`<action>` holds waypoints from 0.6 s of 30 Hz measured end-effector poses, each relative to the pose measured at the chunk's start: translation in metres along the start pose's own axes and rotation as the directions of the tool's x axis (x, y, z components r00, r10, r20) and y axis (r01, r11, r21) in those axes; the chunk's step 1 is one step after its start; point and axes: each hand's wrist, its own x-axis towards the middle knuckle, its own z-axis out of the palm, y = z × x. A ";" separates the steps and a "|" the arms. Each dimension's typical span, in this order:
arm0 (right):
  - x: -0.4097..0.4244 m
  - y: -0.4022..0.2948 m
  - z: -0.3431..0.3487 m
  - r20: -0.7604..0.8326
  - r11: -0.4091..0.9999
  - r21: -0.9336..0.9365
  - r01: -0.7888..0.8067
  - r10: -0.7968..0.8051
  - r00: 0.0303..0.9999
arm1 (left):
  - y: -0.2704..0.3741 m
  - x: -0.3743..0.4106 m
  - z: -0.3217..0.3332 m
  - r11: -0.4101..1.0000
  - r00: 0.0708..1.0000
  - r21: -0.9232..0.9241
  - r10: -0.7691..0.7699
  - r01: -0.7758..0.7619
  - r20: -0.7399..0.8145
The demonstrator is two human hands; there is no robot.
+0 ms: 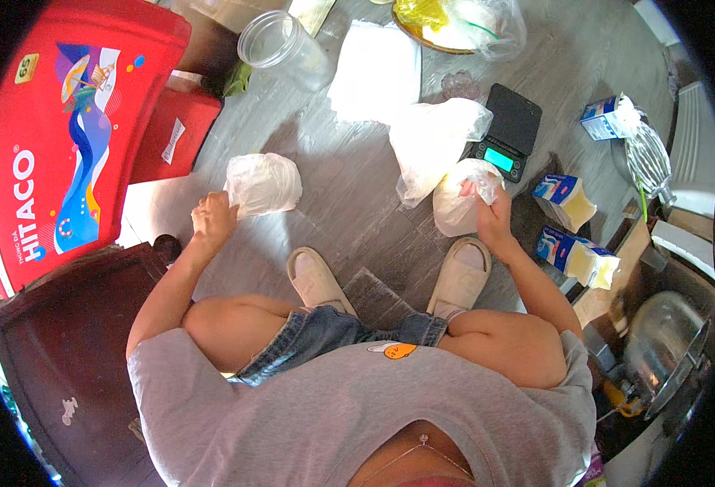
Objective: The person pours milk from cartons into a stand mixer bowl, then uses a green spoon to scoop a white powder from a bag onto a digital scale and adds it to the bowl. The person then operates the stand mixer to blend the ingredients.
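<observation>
Off to the left, my left hand [214, 220] grips the near-left edge of a filled, whitish plastic bag [266, 184] over the floor. My right hand [495, 218] has hold of the gathered top of a second rounded white bag [455, 204], with crumpled clear plastic around the fingers. Just beyond it lies a third white plastic bag [433, 137], partly against a black digital scale [511, 119] whose display is lit. The contents of the bags cannot be made out.
A white sheet stack [377, 70] and a clear plastic jar [284, 49] stand ahead. Blue-and-white cartons [561, 201] and a whisk [648, 158] are at right. A red cooler box [83, 134] fills the left. My slippers [320, 279] rest on the grey floor [339, 176].
</observation>
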 end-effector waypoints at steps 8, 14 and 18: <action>0.003 -0.007 0.000 -0.053 0.993 -0.058 0.101 -0.104 0.993 | -0.027 0.015 -0.021 0.895 0.977 -0.405 0.214 -0.187 0.023; 0.007 -0.015 0.001 -0.059 0.988 -0.076 0.134 -0.139 0.989 | -0.008 0.013 -0.108 0.443 0.969 -0.896 0.236 -0.036 0.077; 0.006 -0.009 0.006 -0.062 0.976 -0.116 0.184 -0.192 0.979 | 0.016 0.014 -0.210 0.301 0.918 -0.900 0.336 -0.315 -0.209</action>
